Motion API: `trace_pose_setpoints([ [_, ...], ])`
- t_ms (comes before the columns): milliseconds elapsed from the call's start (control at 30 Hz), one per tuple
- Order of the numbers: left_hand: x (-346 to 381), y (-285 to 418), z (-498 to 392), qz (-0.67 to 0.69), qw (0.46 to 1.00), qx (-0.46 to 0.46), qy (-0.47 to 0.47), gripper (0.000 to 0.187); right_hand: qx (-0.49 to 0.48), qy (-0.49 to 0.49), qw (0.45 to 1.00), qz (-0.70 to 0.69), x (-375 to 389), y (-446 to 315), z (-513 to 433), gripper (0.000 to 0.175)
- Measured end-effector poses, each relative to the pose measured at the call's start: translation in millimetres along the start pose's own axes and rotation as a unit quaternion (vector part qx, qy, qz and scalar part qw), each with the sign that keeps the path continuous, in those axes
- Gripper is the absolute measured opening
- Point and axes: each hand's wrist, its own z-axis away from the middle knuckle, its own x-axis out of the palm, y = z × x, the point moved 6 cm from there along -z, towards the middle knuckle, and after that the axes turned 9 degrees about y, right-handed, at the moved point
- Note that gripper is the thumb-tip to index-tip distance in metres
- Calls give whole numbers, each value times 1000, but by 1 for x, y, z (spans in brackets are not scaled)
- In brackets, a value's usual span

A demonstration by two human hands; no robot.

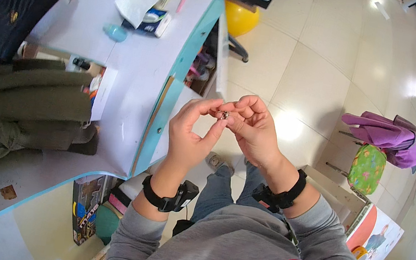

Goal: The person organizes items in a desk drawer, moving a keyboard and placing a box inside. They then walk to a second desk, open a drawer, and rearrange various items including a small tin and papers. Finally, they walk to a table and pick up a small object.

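Observation:
A small shiny metal piece is pinched between the fingertips of both hands, in front of my body and over the floor. It is too small to tell exactly what it is. My left hand holds it between thumb and index finger, the two forming a loop. On the other side, the thumb and fingers of my right hand close on the same piece. Black straps with small box-shaped devices circle both wrists. To the left of the hands runs the blue-edged white desk.
On the desk lie a black quilted bag, a dark olive garment, a tissue pack and a light-blue bottle. A yellow ball sits beyond the desk's edge. At right stands a small chair with a green patterned seat and purple cloth.

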Motion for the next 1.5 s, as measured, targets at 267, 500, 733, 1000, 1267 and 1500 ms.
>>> trace_pose_setpoints([
  [267, 126, 69, -30, -11, 996, 72, -50, 36, -81, -5, 997, 6, -50, -133, 17, 25],
  [500, 237, 118, -41, -8, 984, 121, -131, 38, -149, 17, 989, 5, -105, -235, 46, 28],
  [733, 336, 172, -27, 57, 953, 178, -240, 37, -275, 73, 959, -1, -149, -317, 110, 35],
  [1000, 427, 228, 28, 94, 892, 203, -393, 24, -390, 168, 905, 22, -197, -363, 213, 35],
  [1267, 498, 255, 115, 172, 785, 204, -558, 19, -483, 335, 806, 69, -229, -357, 336, 38],
  [1500, 557, 230, 187, 158, 680, 85, -711, 10, -395, 594, 683, 157, -280, -301, 418, 21],
])
